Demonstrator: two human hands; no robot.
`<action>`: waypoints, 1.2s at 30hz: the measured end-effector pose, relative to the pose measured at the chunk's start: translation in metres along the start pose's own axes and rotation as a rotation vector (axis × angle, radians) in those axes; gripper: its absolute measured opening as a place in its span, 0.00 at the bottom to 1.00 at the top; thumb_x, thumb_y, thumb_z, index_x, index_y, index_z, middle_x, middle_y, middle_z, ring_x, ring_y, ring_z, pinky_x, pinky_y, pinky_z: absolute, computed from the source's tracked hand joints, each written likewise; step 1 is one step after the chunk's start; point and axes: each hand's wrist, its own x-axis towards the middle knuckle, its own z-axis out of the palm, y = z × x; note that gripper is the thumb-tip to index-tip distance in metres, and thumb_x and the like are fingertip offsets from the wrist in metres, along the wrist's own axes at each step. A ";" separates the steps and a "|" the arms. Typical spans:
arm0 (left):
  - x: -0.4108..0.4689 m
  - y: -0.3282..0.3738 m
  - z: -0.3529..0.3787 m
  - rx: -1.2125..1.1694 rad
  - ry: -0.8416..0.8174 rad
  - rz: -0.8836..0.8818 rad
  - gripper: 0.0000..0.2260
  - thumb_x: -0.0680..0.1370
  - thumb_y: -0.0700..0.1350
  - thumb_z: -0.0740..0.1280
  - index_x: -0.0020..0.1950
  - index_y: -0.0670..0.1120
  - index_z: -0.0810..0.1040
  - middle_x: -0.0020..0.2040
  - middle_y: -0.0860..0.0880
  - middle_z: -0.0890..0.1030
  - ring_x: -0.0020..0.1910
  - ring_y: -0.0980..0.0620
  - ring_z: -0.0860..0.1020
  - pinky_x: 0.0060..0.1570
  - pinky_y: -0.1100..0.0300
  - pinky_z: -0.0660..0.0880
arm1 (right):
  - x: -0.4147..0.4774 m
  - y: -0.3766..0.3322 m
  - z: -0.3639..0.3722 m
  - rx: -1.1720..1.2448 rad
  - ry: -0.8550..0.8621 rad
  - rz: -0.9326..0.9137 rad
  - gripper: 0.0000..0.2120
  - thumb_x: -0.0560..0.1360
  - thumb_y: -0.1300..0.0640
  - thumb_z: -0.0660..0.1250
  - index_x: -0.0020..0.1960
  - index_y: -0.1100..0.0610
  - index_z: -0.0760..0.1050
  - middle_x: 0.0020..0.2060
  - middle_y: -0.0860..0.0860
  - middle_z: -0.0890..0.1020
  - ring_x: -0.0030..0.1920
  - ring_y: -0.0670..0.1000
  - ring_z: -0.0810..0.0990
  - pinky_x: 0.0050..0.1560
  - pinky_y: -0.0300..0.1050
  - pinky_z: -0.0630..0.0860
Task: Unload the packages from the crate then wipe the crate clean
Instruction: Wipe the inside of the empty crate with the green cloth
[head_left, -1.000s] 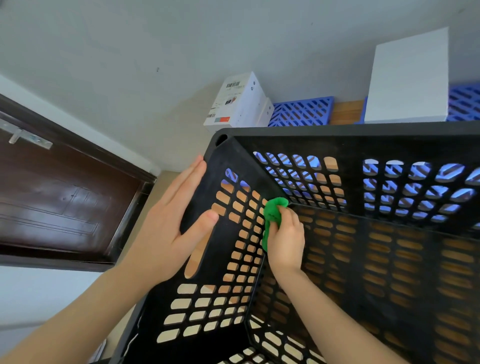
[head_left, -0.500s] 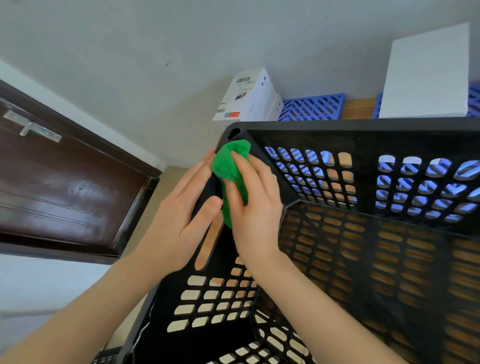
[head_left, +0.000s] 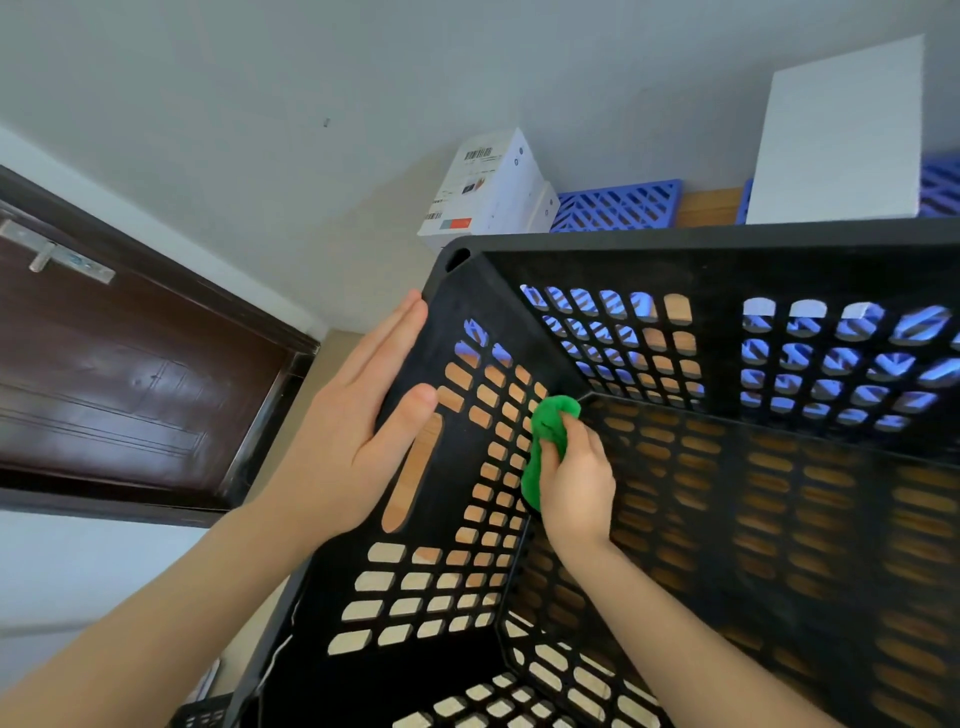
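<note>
A black slotted plastic crate (head_left: 701, 244) fills the lower right of the head view, and nothing lies inside it. My left hand (head_left: 358, 415) lies flat against the outside of the crate's left wall, fingers straight, thumb over the rim on the inner face. My right hand (head_left: 574, 483) is inside the crate and grips a crumpled green cloth (head_left: 545, 441), pressing it against the inner left wall near the far corner. A white package with labels (head_left: 488, 192) and a plain white box (head_left: 836, 135) stand beyond the crate's far rim.
Blue slotted crates (head_left: 618, 205) lie on a wooden surface behind the black crate. A dark brown door (head_left: 130, 374) with a metal handle stands to the left. A grey wall rises behind everything.
My right hand with the green cloth rose from the inner wall up to the crate's top left corner, then came back down inside. My left hand stayed on the left wall.
</note>
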 end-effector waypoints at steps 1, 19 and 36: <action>0.000 0.000 0.000 -0.002 -0.001 -0.004 0.28 0.80 0.60 0.51 0.79 0.53 0.56 0.78 0.61 0.57 0.76 0.66 0.55 0.67 0.79 0.53 | 0.000 -0.007 -0.002 0.039 0.010 0.014 0.19 0.79 0.59 0.63 0.68 0.59 0.70 0.60 0.53 0.77 0.59 0.51 0.77 0.57 0.41 0.71; 0.000 0.001 -0.001 0.005 0.008 0.020 0.25 0.83 0.54 0.52 0.79 0.51 0.57 0.79 0.59 0.57 0.76 0.65 0.54 0.69 0.76 0.52 | -0.024 -0.046 -0.017 0.230 0.130 -0.496 0.19 0.73 0.63 0.65 0.64 0.58 0.75 0.65 0.54 0.74 0.66 0.48 0.70 0.69 0.39 0.64; 0.003 0.003 -0.001 0.024 -0.086 0.036 0.24 0.84 0.54 0.50 0.80 0.55 0.53 0.79 0.63 0.47 0.76 0.66 0.47 0.66 0.80 0.48 | -0.037 -0.050 -0.015 0.327 0.064 -0.203 0.18 0.76 0.62 0.66 0.66 0.56 0.73 0.62 0.50 0.76 0.63 0.47 0.73 0.65 0.49 0.72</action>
